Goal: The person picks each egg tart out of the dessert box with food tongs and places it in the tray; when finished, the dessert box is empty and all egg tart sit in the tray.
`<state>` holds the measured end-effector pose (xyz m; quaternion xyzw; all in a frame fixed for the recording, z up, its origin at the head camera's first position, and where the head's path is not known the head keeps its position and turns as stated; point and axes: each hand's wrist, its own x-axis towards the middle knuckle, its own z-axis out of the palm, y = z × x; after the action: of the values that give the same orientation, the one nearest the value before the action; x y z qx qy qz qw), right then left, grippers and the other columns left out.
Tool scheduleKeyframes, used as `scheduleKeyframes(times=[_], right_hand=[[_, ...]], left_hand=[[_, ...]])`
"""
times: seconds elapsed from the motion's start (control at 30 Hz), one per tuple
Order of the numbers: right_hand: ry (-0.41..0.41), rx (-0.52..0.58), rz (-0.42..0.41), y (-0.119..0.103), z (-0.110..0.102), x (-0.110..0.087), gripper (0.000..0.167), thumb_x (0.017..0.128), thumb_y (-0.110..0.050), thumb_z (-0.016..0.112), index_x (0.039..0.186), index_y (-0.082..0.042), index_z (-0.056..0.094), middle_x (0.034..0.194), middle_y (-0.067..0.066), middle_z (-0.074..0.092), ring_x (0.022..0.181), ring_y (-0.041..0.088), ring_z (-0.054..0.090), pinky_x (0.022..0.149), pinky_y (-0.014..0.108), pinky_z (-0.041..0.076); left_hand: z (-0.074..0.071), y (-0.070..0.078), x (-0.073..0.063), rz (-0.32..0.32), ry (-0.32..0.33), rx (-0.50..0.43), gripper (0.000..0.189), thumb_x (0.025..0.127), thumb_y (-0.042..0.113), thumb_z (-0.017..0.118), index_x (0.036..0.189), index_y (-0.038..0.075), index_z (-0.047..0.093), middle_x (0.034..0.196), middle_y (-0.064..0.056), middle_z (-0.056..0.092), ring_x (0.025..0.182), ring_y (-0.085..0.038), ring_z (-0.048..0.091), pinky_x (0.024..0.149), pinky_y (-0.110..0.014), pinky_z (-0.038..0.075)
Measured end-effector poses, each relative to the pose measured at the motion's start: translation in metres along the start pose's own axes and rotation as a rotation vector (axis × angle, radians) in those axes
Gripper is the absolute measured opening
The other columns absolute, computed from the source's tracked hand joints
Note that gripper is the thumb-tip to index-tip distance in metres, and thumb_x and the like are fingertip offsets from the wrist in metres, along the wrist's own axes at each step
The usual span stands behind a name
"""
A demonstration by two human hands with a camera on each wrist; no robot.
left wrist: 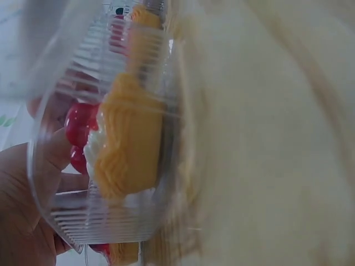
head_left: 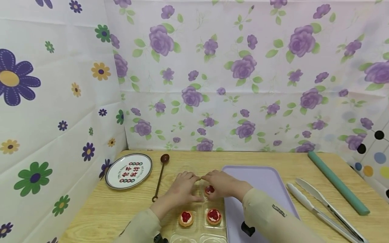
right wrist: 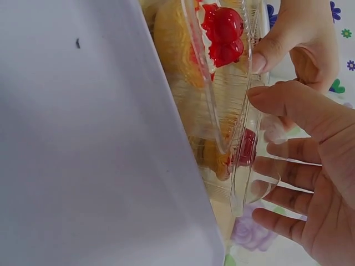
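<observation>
Both hands meet over the far part of a clear plastic box (head_left: 199,216) whose sections hold small red-topped tarts. My left hand (head_left: 182,189) lies over the left side, its thumb at the clear wall. My right hand (head_left: 223,184) touches the right side, fingers spread along the clear plastic and thumb tip at the rim in the right wrist view. One tart (head_left: 209,190) shows between the hands; nearer stand a left tart (head_left: 186,218) and a right tart (head_left: 214,216). In the left wrist view a clear dome covers a tart (left wrist: 130,144) with cream and red fruit.
A lavender tray (head_left: 261,175) lies right beside the box, under the right forearm. Metal tongs (head_left: 313,207) and a green rod (head_left: 337,182) lie farther right. On the left are a white plate (head_left: 115,172) with red characters and a long brown spoon (head_left: 159,179). Patterned cloth walls (head_left: 212,118) enclose the table.
</observation>
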<state>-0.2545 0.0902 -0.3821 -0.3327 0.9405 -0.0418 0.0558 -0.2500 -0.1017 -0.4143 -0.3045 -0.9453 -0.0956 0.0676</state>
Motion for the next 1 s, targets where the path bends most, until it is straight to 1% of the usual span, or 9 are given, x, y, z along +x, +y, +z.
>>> scheduleKeyframes(times=[0.33,0.5,0.57,0.63,0.77,0.9,1.0], right_hand=[[0.02,0.009,-0.017,0.0,-0.001,0.0,0.067,0.075,-0.031,0.074,0.135,-0.007,0.054,0.127,0.009,0.061,0.118,0.026,0.056,0.101,0.043,0.046],[0.022,0.013,-0.023,0.0,-0.002,-0.001,0.066,0.075,-0.03,0.073,0.134,-0.008,0.055,0.121,0.009,0.063,0.107,0.022,0.058,0.096,0.041,0.049],[0.024,0.014,-0.027,0.0,-0.003,-0.001,0.065,0.075,-0.029,0.072,0.134,-0.008,0.055,0.118,0.008,0.063,0.099,0.019,0.058,0.092,0.038,0.05],[0.023,0.012,-0.027,0.001,-0.004,-0.001,0.065,0.075,-0.029,0.072,0.134,-0.008,0.055,0.117,0.008,0.063,0.094,0.017,0.056,0.088,0.036,0.051],[0.022,0.011,-0.024,0.0,-0.007,-0.001,0.064,0.075,-0.029,0.072,0.133,-0.007,0.056,0.118,0.009,0.062,0.094,0.016,0.057,0.086,0.034,0.052],[0.011,-0.003,-0.02,-0.001,-0.011,-0.001,0.064,0.076,-0.033,0.073,0.132,-0.007,0.057,0.119,0.01,0.062,0.099,0.019,0.059,0.089,0.037,0.053],[-0.009,-0.002,0.004,-0.001,-0.016,-0.003,0.066,0.077,-0.037,0.074,0.134,-0.008,0.056,0.122,0.011,0.061,0.105,0.022,0.059,0.093,0.039,0.052]], left_hand=[[0.003,0.0,0.002,-0.015,0.001,0.002,0.072,0.071,0.057,0.077,0.123,0.009,0.062,0.115,-0.001,0.059,0.11,-0.02,0.051,0.101,-0.041,0.04],[0.005,0.0,0.002,-0.016,0.0,0.004,0.072,0.071,0.057,0.076,0.123,0.01,0.062,0.115,-0.001,0.059,0.109,-0.02,0.05,0.1,-0.04,0.039],[0.005,0.0,0.002,-0.015,-0.003,-0.003,0.071,0.071,0.057,0.076,0.123,0.01,0.062,0.116,-0.001,0.059,0.11,-0.02,0.05,0.1,-0.04,0.038],[0.005,0.0,0.001,-0.014,-0.006,-0.011,0.071,0.071,0.056,0.076,0.123,0.011,0.062,0.116,-0.001,0.059,0.11,-0.02,0.05,0.101,-0.041,0.038],[0.004,0.001,0.001,-0.014,-0.009,-0.024,0.07,0.072,0.056,0.076,0.123,0.011,0.062,0.117,-0.001,0.059,0.111,-0.021,0.05,0.102,-0.041,0.037],[0.003,0.001,0.001,-0.015,-0.011,-0.037,0.07,0.072,0.056,0.076,0.124,0.011,0.061,0.116,-0.002,0.059,0.112,-0.021,0.05,0.104,-0.042,0.037],[0.004,0.0,0.002,-0.011,-0.012,-0.039,0.071,0.073,0.056,0.075,0.125,0.011,0.061,0.117,-0.002,0.059,0.112,-0.021,0.05,0.104,-0.042,0.036]])
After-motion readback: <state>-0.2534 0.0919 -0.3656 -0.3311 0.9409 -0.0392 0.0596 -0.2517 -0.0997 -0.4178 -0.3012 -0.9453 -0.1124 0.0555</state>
